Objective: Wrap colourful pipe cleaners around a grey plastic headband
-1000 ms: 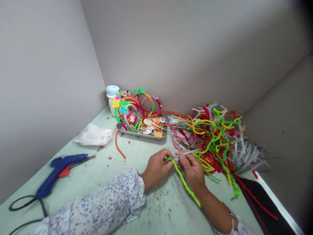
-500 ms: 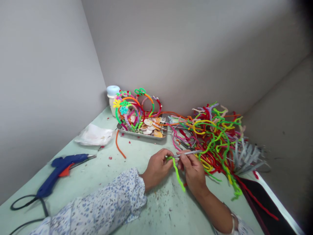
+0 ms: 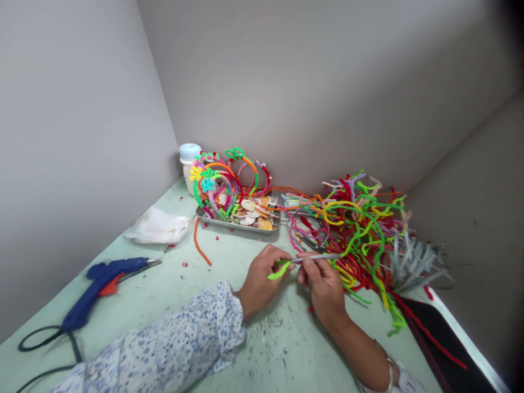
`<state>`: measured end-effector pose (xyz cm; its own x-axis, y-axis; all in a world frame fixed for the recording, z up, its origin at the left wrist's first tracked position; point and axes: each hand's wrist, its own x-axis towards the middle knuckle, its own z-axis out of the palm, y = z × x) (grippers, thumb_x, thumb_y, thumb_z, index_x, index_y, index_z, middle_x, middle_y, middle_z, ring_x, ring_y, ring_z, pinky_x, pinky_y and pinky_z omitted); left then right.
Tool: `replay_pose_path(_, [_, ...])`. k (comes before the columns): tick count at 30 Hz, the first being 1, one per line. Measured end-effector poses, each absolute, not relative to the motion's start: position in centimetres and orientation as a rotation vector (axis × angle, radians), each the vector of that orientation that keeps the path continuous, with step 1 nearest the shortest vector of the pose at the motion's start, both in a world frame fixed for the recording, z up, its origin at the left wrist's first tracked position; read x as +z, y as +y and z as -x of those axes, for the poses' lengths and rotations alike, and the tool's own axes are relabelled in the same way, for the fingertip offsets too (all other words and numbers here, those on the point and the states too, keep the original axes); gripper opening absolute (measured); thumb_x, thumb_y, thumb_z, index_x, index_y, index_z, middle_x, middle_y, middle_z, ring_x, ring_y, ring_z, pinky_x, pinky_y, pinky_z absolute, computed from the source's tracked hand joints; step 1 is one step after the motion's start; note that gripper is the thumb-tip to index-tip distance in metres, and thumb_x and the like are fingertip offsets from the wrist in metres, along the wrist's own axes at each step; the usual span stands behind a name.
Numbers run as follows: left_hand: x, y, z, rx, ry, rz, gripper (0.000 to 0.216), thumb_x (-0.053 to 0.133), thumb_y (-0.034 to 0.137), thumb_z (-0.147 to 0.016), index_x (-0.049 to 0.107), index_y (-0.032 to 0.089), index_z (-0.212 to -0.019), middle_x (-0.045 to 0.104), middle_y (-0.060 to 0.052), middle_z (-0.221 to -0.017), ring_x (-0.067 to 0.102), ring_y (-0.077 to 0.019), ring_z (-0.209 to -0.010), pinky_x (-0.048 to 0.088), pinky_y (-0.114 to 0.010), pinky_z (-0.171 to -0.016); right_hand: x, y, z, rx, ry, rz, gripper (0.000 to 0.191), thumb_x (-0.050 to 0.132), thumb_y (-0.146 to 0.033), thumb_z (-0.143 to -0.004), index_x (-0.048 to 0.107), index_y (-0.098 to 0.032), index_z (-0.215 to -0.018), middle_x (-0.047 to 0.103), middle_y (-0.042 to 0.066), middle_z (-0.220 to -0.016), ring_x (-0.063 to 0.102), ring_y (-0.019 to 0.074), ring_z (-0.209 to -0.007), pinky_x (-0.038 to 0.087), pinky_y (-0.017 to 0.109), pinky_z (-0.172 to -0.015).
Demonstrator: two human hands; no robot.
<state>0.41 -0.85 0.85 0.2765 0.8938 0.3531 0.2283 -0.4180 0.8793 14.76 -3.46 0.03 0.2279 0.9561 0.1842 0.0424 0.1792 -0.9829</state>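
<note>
My left hand pinches the end of a bright green pipe cleaner, of which only a short curled piece shows between my hands. My right hand is closed round a thin grey stick that points right, toward the heap of pipe cleaners. The green pipe cleaner appears wound onto the stick's left end. Both hands rest low over the pale green table, fingertips almost touching.
A tangled heap of coloured pipe cleaners lies right of my hands, beside grey strips. A metal tray holds decorated headbands and round discs. A blue glue gun, a white bag and a white jar sit left. Dark panel at right.
The long green tail that hung down past my right wrist has shortened step by step and is now only a small curl at the stick's end. My hands stayed in place.
</note>
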Motion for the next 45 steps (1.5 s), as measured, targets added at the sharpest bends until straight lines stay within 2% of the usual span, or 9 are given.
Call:
replay_pose_path(5, [0.9,-0.7,-0.4,1.212,0.972,-1.896,0.015,0.055,0.027,-0.087,0.066,0.017,-0.091,0.062,-0.006,-0.085,0.056,-0.0165,-0.085,0.043,-0.028,-0.077,-0.1,-3.5,-14.8,0.909,-1.134,1.178,0.031,0.055,-0.045,-0.086,0.064,-0.017,-0.092,0.053,-0.003,-0.054,0.047,0.0122,-0.051,0.038,0.024,-0.049])
replay_pose_path(14, [1.0,-0.8,-0.6,1.215,1.009,-1.785,0.015,0.057,0.025,-0.085,0.070,0.018,-0.089,0.064,-0.006,-0.088,0.058,-0.0169,-0.088,0.045,-0.029,-0.081,-0.1,-3.4,-14.7,0.910,-1.127,1.162,0.029,0.055,-0.044,-0.086,0.064,-0.017,-0.091,0.054,-0.002,-0.054,0.047,0.0121,-0.051,0.038,0.024,-0.050])
replay_pose_path(24, [0.9,-0.6,-0.8,1.180,0.928,-1.564,0.019,0.057,0.027,-0.084,0.072,0.015,-0.084,0.066,-0.006,-0.084,0.059,-0.0169,-0.084,0.046,-0.027,-0.077,-0.3,-3.4,-15.0,0.924,-1.113,1.139,0.027,0.055,-0.043,-0.087,0.063,-0.018,-0.090,0.053,-0.004,-0.054,0.046,0.0112,-0.051,0.038,0.023,-0.051])
replay_pose_path(31, [0.3,-0.2,-0.7,1.125,0.994,-1.507,0.024,0.061,0.034,-0.082,0.070,0.013,-0.074,0.065,-0.006,-0.083,0.057,-0.0156,-0.079,0.043,-0.024,-0.069,-0.3,-3.5,-15.0,0.937,-1.104,1.112,0.026,0.054,-0.042,-0.088,0.063,-0.018,-0.091,0.054,-0.003,-0.054,0.046,0.0109,-0.051,0.038,0.023,-0.050])
replay_pose_path(36, [0.0,0.0,-0.7,1.052,1.050,-1.442,0.030,0.062,0.039,-0.080,0.069,0.011,-0.076,0.055,-0.001,-0.066,0.045,-0.0095,-0.057,0.035,-0.022,-0.054,-0.4,-3.6,-15.0,0.926,-1.113,1.108,0.026,0.054,-0.042,-0.088,0.064,-0.018,-0.090,0.054,-0.003,-0.054,0.046,0.0113,-0.052,0.038,0.023,-0.051])
replay_pose_path(40, [0.1,0.0,-0.8,1.038,1.007,-1.386,0.028,0.063,0.038,-0.079,0.069,0.011,-0.081,0.055,-0.001,-0.067,0.044,-0.0087,-0.057,0.034,-0.021,-0.053,-0.4,-3.4,-15.2,0.919,-1.119,1.114,0.025,0.054,-0.042,-0.088,0.063,-0.019,-0.085,0.054,-0.003,-0.054,0.046,0.0113,-0.052,0.038,0.023,-0.052])
replay_pose_path(45, [-0.1,0.1,-1.0,1.037,0.939,-1.294,0.026,0.065,0.036,-0.076,0.065,0.011,-0.086,0.057,0.000,-0.070,0.045,-0.0079,-0.057,0.034,-0.021,-0.053,-0.6,-3.3,-15.4,0.924,-1.113,1.125,0.025,0.053,-0.042,-0.089,0.064,-0.019,-0.090,0.053,-0.004,-0.054,0.045,0.0110,-0.051,0.037,0.023,-0.051])
